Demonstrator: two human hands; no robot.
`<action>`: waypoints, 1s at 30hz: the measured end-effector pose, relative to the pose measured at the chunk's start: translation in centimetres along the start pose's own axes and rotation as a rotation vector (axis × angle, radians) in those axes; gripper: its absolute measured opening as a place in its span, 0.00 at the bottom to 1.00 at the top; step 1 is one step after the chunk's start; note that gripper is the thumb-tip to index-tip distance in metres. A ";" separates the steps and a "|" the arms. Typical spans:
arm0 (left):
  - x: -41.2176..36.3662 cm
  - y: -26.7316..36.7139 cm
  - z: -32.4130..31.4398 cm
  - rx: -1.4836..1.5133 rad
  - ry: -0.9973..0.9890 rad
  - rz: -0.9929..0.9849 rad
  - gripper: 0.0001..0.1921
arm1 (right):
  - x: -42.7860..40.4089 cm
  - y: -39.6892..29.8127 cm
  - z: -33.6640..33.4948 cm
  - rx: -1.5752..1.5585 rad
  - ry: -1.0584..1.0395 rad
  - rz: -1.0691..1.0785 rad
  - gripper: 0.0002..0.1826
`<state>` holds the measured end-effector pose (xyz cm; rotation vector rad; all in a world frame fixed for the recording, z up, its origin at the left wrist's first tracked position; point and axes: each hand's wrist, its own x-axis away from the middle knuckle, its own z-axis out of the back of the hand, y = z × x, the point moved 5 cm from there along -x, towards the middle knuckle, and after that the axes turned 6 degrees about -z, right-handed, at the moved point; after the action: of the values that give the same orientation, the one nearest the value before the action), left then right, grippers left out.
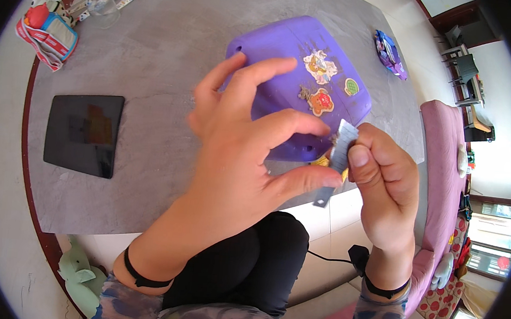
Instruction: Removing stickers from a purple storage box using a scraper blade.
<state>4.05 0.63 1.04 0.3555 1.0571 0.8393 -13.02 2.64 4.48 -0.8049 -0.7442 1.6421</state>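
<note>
My right hand [378, 173] pinches a snap-off knife blade [339, 152] between thumb and fingers, at the near right corner of a purple plastic stool [283, 40]. Grey residue clings to the blade's edge. Fingers apart, my left hand [249, 123] is beside the blade and over the stool; whether its thumb and index fingertip touch the blade I cannot tell. A princess-like sticker [320, 67], a bear sticker [321, 102] and a green sticker [351, 87] are on the stool, with dark scraped residue around them. Something yellow, partly hidden, shows under the blade.
The grey table [168, 62] carries a black tablet [83, 134] at the left, a red and white strapped bag [49, 37] and a clear cup [104, 10] at the far left, and a purple packet [390, 54] at the far right. A pink sofa [441, 174] stands on the right.
</note>
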 end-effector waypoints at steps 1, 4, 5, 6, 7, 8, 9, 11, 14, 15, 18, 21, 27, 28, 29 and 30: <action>-0.1 0.2 -0.1 0.029 0.021 -0.023 0.17 | 0.0 -0.3 -0.1 -0.008 0.002 0.007 0.03; 0.0 0.3 -0.4 0.045 0.063 0.021 0.11 | -0.1 -1.4 -0.5 0.254 0.060 0.116 0.03; 0.1 0.2 -0.4 0.044 0.054 0.041 0.10 | -0.1 -1.4 -0.7 0.247 0.062 0.121 0.03; 0.1 0.3 -0.2 0.039 0.052 0.039 0.10 | -0.1 -1.5 -0.8 0.293 0.072 0.142 0.03; 0.1 0.3 -0.1 0.034 0.040 0.045 0.09 | 0.0 -1.5 -1.0 0.340 0.082 0.163 0.04; 0.2 0.3 0.0 0.030 0.029 0.052 0.08 | 0.0 -1.3 -1.1 0.335 0.083 0.165 0.04; 0.3 0.2 0.2 0.023 0.027 0.053 0.08 | 0.1 -1.3 -1.3 0.341 0.095 0.198 0.05; 0.5 -0.4 0.8 0.067 0.087 0.082 0.07 | 0.1 -1.3 -1.5 0.342 0.107 0.231 0.05; 0.1 -0.8 1.4 0.063 0.062 0.079 0.05 | 0.2 -1.0 -1.8 0.366 0.091 0.225 0.06; 0.0 -0.9 1.6 0.069 0.062 0.079 0.05 | 0.3 -0.8 -1.6 0.349 0.109 0.227 0.05; 0.0 -1.6 2.9 -0.149 0.097 0.029 0.06 | 0.6 -0.3 -0.5 0.341 0.141 0.158 0.02; 0.4 -3.0 3.0 -0.190 0.052 0.069 0.09 | 0.5 0.0 0.3 0.292 0.176 -0.009 0.04; 0.2 -1.9 1.3 -0.175 0.067 0.029 0.37 | -0.3 0.0 0.7 0.369 0.166 -0.098 0.11; 0.1 -1.3 0.8 -0.117 0.070 0.001 0.46 | -0.5 -0.3 1.0 0.377 0.166 -0.104 0.11; -0.1 -0.9 0.2 -0.107 0.070 0.003 0.46 | -0.8 -0.2 1.5 0.284 0.161 -0.205 0.11; -0.2 -0.6 -0.5 -0.157 0.001 0.037 0.51 | -0.9 0.1 1.6 0.184 0.154 -0.300 0.11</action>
<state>3.82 0.03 0.51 0.2424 0.9814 0.9491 -14.26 1.65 5.44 -0.6455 -0.5660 1.3408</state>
